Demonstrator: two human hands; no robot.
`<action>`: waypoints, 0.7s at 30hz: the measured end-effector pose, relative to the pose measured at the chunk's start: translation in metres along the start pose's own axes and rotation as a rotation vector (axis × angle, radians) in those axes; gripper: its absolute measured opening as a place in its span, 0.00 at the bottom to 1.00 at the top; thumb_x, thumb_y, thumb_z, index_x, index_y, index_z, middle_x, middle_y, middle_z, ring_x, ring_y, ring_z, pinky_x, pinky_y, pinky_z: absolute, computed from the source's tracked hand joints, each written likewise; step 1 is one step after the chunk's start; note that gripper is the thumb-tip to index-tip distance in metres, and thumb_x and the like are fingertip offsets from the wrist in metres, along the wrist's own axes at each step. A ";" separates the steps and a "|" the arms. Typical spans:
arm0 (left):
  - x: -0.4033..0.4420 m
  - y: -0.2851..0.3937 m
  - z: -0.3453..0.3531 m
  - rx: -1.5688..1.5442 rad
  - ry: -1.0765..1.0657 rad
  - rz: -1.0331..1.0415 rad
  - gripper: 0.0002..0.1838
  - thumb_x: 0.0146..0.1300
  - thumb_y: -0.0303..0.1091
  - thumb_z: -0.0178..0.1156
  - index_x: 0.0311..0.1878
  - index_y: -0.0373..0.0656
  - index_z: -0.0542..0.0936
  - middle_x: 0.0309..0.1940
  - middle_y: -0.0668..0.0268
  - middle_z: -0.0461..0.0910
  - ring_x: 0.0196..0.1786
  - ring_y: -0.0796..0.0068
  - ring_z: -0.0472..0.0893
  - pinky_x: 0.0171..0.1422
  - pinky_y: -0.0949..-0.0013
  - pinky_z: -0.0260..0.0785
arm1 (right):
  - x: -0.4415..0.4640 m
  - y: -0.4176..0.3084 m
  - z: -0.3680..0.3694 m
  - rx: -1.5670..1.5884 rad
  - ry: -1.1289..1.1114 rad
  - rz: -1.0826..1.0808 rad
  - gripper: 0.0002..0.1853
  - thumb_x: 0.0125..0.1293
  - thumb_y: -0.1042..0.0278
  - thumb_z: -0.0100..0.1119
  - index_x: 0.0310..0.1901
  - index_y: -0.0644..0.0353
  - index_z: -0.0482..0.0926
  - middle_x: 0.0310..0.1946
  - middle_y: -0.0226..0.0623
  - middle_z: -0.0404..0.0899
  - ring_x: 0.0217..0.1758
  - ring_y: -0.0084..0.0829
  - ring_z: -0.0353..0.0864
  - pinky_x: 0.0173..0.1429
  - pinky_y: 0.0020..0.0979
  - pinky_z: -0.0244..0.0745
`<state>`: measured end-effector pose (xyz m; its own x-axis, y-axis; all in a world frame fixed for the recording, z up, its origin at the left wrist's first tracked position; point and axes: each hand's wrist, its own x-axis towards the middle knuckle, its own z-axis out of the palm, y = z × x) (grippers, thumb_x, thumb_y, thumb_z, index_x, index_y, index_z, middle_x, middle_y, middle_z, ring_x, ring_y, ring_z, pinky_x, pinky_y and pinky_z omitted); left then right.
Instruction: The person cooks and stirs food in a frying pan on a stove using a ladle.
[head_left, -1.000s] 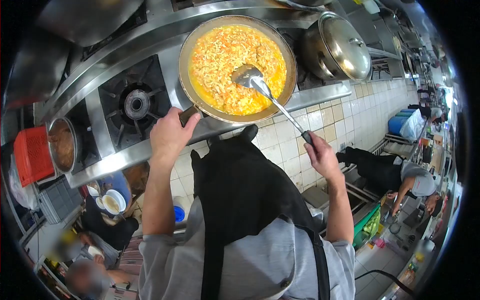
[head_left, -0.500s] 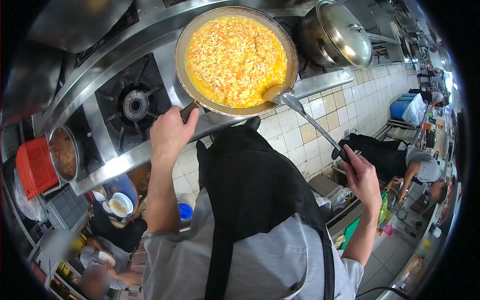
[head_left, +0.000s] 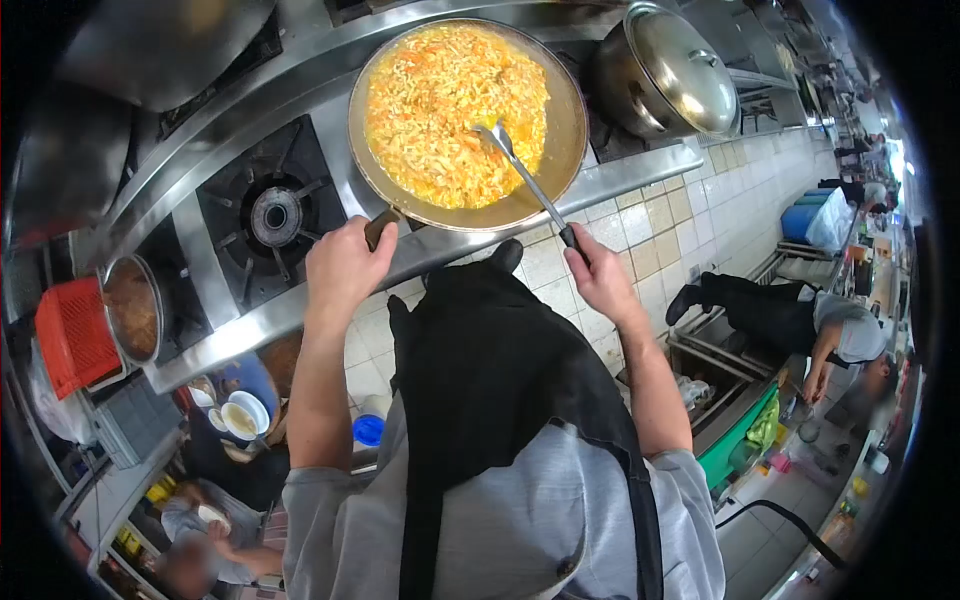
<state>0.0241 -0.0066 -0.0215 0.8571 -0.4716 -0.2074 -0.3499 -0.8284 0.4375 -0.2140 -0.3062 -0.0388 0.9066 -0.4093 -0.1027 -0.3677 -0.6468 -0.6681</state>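
The spatula (head_left: 537,187) extends lengthwise forward-left from the right hand (head_left: 603,277), clamped on its grip (head_left: 573,241), into the pan (head_left: 567,125), whose handle (head_left: 380,229) the left hand (head_left: 344,262) grasps.

We identify a professional kitchen by its long steel stove (head_left: 640,178) with a bare gas burner (head_left: 275,217), a large lidded pot (head_left: 672,75) and a wide pan (head_left: 568,125) of food (head_left: 450,110). We note also the pale tiled floor (head_left: 655,225), a black apron (head_left: 500,345) over a grey shirt (head_left: 510,520), and a co-worker (head_left: 848,330) at right, likewise in grey.
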 end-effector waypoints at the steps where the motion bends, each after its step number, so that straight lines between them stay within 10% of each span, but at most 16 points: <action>1: -0.002 0.001 0.003 0.009 0.029 -0.016 0.24 0.70 0.55 0.64 0.38 0.40 0.86 0.29 0.48 0.88 0.37 0.42 0.89 0.45 0.44 0.81 | 0.001 -0.004 -0.010 0.035 -0.055 0.050 0.21 0.77 0.68 0.63 0.67 0.69 0.78 0.37 0.56 0.84 0.37 0.48 0.86 0.46 0.43 0.81; 3: -0.003 0.007 0.000 0.030 0.032 -0.040 0.25 0.70 0.56 0.64 0.40 0.39 0.86 0.31 0.47 0.88 0.39 0.41 0.89 0.46 0.44 0.81 | 0.000 -0.014 -0.045 0.104 -0.164 0.150 0.23 0.78 0.66 0.64 0.68 0.68 0.78 0.33 0.49 0.84 0.34 0.37 0.83 0.43 0.38 0.80; 4: -0.002 0.009 -0.002 0.038 0.037 -0.057 0.25 0.70 0.57 0.64 0.40 0.39 0.86 0.31 0.46 0.88 0.39 0.40 0.89 0.46 0.43 0.81 | -0.002 -0.011 -0.054 0.185 -0.230 0.234 0.25 0.80 0.63 0.62 0.73 0.66 0.76 0.30 0.21 0.75 0.29 0.17 0.71 0.33 0.25 0.69; 7: -0.002 0.008 -0.008 0.049 0.023 -0.066 0.26 0.70 0.57 0.63 0.42 0.38 0.86 0.32 0.46 0.89 0.40 0.40 0.89 0.47 0.43 0.81 | -0.010 -0.032 -0.080 0.312 -0.312 0.508 0.25 0.80 0.64 0.62 0.74 0.65 0.75 0.28 0.19 0.72 0.27 0.14 0.67 0.31 0.24 0.65; 17: 0.005 0.003 -0.011 0.033 -0.025 -0.087 0.27 0.70 0.57 0.64 0.41 0.37 0.86 0.36 0.45 0.90 0.42 0.41 0.90 0.49 0.44 0.82 | -0.002 -0.016 -0.087 -0.267 -0.190 -0.081 0.21 0.71 0.73 0.66 0.63 0.67 0.77 0.44 0.58 0.83 0.45 0.59 0.83 0.50 0.49 0.78; 21: 0.005 0.001 -0.012 0.041 -0.048 -0.099 0.27 0.70 0.57 0.64 0.41 0.37 0.86 0.35 0.45 0.89 0.42 0.41 0.90 0.49 0.44 0.82 | -0.006 -0.056 -0.119 -0.375 -0.190 -0.084 0.20 0.72 0.73 0.64 0.64 0.65 0.77 0.43 0.55 0.82 0.44 0.60 0.83 0.47 0.50 0.78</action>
<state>0.0326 -0.0064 -0.0116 0.8695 -0.3996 -0.2902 -0.2800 -0.8829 0.3770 -0.2236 -0.3439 0.0869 0.9458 -0.2415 -0.2169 -0.3085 -0.8766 -0.3692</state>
